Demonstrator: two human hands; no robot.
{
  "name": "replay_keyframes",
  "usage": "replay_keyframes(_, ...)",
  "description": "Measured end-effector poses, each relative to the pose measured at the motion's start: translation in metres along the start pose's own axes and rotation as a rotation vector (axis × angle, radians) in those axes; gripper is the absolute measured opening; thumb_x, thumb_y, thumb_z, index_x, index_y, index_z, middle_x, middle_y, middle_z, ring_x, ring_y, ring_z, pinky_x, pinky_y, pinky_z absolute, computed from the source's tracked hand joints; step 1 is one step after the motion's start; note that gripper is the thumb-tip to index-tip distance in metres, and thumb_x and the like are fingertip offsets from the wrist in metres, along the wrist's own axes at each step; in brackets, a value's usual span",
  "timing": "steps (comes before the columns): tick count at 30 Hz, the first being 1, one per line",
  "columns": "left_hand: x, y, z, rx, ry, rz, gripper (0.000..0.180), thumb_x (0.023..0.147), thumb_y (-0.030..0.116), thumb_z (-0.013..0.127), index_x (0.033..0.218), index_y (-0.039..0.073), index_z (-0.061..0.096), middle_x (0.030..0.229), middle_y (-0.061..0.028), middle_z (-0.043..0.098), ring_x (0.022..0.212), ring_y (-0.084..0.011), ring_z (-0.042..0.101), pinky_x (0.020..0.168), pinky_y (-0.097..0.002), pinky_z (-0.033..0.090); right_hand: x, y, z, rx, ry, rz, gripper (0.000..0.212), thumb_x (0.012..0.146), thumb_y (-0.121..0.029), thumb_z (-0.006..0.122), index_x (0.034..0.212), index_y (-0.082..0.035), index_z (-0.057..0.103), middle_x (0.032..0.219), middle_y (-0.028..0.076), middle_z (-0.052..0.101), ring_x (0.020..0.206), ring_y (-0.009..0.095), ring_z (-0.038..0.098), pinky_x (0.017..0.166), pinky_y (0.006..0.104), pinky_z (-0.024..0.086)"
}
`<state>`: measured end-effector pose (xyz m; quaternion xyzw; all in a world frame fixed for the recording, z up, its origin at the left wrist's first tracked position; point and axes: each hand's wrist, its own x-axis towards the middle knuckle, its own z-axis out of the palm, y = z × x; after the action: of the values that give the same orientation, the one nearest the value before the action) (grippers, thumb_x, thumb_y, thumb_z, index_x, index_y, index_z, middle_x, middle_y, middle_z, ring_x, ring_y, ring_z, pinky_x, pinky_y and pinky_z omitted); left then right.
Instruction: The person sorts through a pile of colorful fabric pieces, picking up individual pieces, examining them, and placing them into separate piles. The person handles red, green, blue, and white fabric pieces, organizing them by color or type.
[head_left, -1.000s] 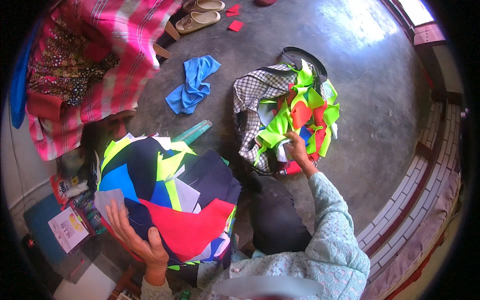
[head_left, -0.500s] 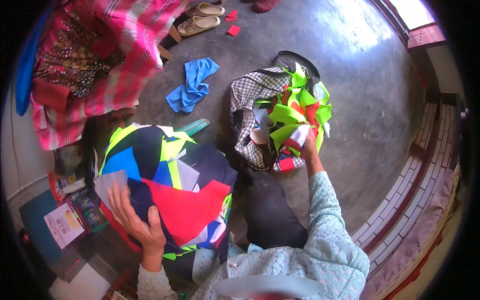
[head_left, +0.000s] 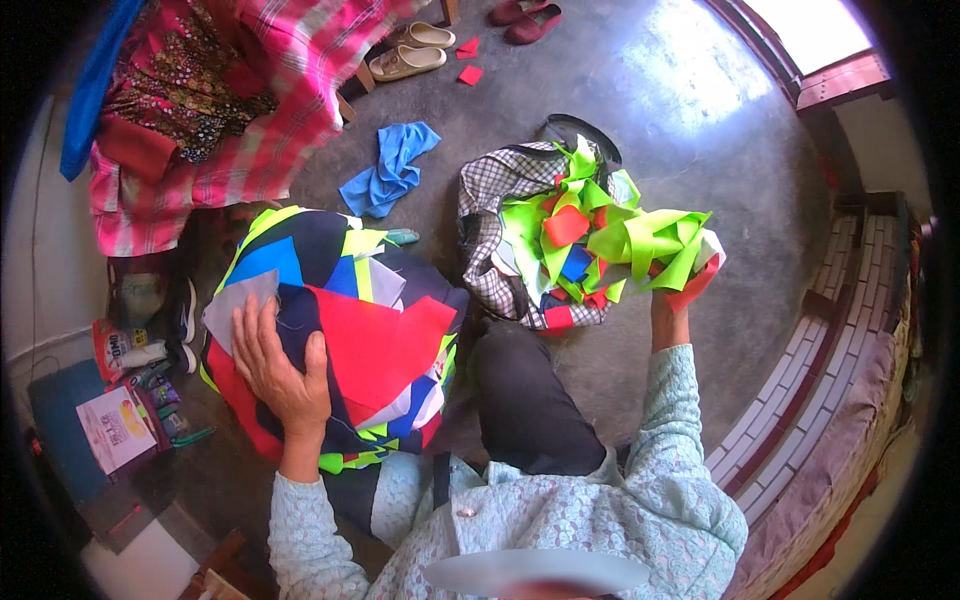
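Observation:
My left hand [head_left: 280,370] lies flat with its fingers apart on a large heap of fabric scraps [head_left: 380,345], in red, navy, grey, blue and neon yellow. A grey piece [head_left: 238,305] shows beyond its fingertips. On the right, my right hand [head_left: 668,318] is closed on a bunch of fabric scraps [head_left: 655,245], mostly lime green with red and white ends, which hides most of its fingers. The bunch hangs at the right side of an opened checkered bag [head_left: 487,215], where more green, red and blue scraps [head_left: 568,228] lie.
Blue cloth [head_left: 392,165] lies on the floor ahead, with beige shoes [head_left: 408,62], maroon shoes [head_left: 532,24] and red scraps [head_left: 469,75] farther off. A pink checked cloth [head_left: 235,150] hangs at the far left. My bent knee [head_left: 525,390] is between heap and bag.
My right hand has moved right from the bag, drawing the green, red and white scraps with it. The left hand stays on the heap. The whole view has shifted slightly.

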<state>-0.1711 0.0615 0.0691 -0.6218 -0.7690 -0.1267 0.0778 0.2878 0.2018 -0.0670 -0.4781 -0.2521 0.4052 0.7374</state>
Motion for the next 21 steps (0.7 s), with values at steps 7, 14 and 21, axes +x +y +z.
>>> replay_keyframes(7, -0.003, -0.001, 0.005, 0.014, 0.057, 0.012, 0.055, 0.091, 0.038, 0.053, 0.133, 0.003, 0.047, 0.141, -0.0153, 0.044, 0.136, -0.0352, 0.033, 0.112, -0.0472, 0.021, -0.007, -0.015, -0.014, -0.081, 0.026, -0.224, 0.023, 0.092, -0.02, 0.063, 0.11, -0.007, 0.058, 0.102, 0.002, 0.062, 0.091, 0.012, 0.062, 0.076, 0.0288, 0.053)
replay_keyframes(14, -0.003, -0.005, 0.009, -0.018, 0.156, 0.018, 0.054, 0.088, 0.041, 0.057, 0.127, 0.005, 0.051, 0.136, -0.0158, 0.048, 0.131, -0.0375, 0.037, 0.109, -0.0511, 0.024, -0.075, -0.076, 0.03, 0.57, -0.584, 0.436, 0.054, 0.095, -0.048, 0.044, 0.133, -0.009, 0.048, 0.126, 0.012, 0.057, 0.111, 0.028, 0.059, 0.096, 0.0437, 0.048)
replay_keyframes(21, 0.0, -0.003, 0.01, 0.006, 0.198, 0.027, 0.054, 0.086, 0.043, 0.06, 0.126, 0.007, 0.053, 0.134, -0.0145, 0.05, 0.129, -0.036, 0.039, 0.108, -0.0504, 0.026, -0.159, -0.01, -0.011, -0.16, -0.724, 0.305, 0.037, 0.086, -0.019, 0.064, 0.118, -0.004, 0.054, 0.105, 0.007, 0.064, 0.089, 0.019, 0.063, 0.077, 0.0325, 0.052)
